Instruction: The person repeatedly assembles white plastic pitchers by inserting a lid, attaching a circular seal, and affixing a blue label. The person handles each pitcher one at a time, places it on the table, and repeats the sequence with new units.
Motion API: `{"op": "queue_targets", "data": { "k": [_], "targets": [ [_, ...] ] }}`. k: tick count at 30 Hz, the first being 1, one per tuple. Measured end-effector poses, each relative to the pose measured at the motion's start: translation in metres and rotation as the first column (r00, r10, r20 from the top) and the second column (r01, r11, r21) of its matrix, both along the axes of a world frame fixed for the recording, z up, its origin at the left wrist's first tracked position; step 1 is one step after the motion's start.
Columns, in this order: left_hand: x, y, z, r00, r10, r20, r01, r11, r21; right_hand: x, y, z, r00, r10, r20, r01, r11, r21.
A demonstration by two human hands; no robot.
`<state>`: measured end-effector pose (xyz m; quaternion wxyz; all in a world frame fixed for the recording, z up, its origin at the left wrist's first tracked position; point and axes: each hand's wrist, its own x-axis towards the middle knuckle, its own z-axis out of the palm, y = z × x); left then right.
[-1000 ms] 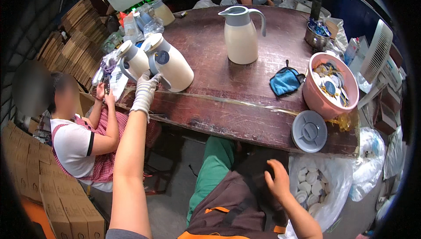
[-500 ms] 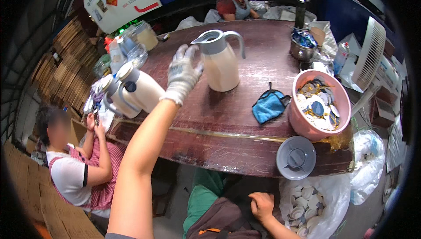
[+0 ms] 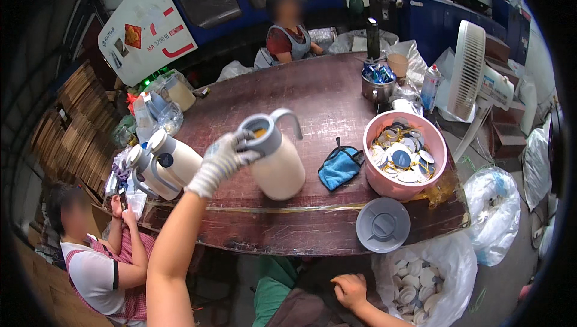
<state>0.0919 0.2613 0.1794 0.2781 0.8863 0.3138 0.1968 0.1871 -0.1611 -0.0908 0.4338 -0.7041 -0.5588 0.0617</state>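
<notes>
My left hand (image 3: 227, 157), in a whitish knit glove, grips the grey collar of a cream-coloured jug (image 3: 277, 171) at its spout side. The jug stands lidless and tilts slightly on the table, its grey handle curving away to the right. Something yellow shows inside its mouth. My right hand (image 3: 350, 291) is bare and rests by my lap, fingers loosely bent and thumb apart, with nothing visible in it. Close to it, at the table's front edge, lies a round grey plastic part (image 3: 383, 225). A blue cloth mask (image 3: 340, 168) lies right of the jug.
A pink bucket (image 3: 372, 174) holds round tags with yellow strings. Below it is a plastic bag (image 3: 454, 267) of white discs. Two similar jugs (image 3: 180, 160) stand at left, near a seated person (image 3: 102, 255) holding a phone. Another person (image 3: 290, 42) sits across. A fan (image 3: 469, 69) stands right.
My left hand has gone from open beside the jug to gripping its collar. The jug has come nearer to the table's front edge. My right hand stays by my lap.
</notes>
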Motion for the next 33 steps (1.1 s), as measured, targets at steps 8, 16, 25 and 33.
{"op": "queue_targets", "data": {
  "k": [8, 16, 25, 33],
  "targets": [
    [-0.039, -0.214, 0.039, 0.996, -0.015, 0.09, -0.022, 0.917, 0.398, -0.016, -0.009, 0.034, 0.719, -0.04, -0.693, 0.008, 0.999, -0.05],
    [-0.052, -0.297, 0.021, 0.86, -0.493, 0.133, 0.448, 0.853, 0.267, -0.021, -0.007, 0.011, -0.237, 0.34, -0.91, -0.308, 0.862, 0.402],
    [-0.082, -0.294, -0.064, 0.984, -0.174, 0.028, 0.152, 0.754, -0.639, 0.018, -0.066, 0.069, 0.807, 0.141, -0.574, -0.149, 0.988, 0.033],
    [-0.087, -0.313, -0.078, 0.998, 0.053, -0.017, -0.05, 0.717, -0.695, 0.123, -0.207, -0.133, 0.921, -0.288, 0.262, 0.323, 0.192, -0.927]
  ]
}}
